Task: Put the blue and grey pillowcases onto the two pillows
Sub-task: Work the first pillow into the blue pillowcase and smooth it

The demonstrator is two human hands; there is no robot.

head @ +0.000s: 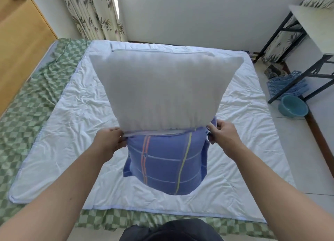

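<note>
A white pillow [162, 89] stands upright above the bed, its lower part inside a blue pillowcase [166, 161] with orange and yellow stripes. The upper part of the pillow sticks out of the case's mouth. My left hand [110, 141] grips the left edge of the pillowcase opening. My right hand [224, 132] grips the right edge of the opening. I do not see a grey pillowcase or a second pillow in this view.
A white quilt [75, 132] lies spread over a green checked sheet [27, 105] on the bed. A wooden headboard [19, 42] stands at the left. To the right are a black-legged table [310, 24], a blue basket [287, 85] and a teal basin [292, 106] on the floor.
</note>
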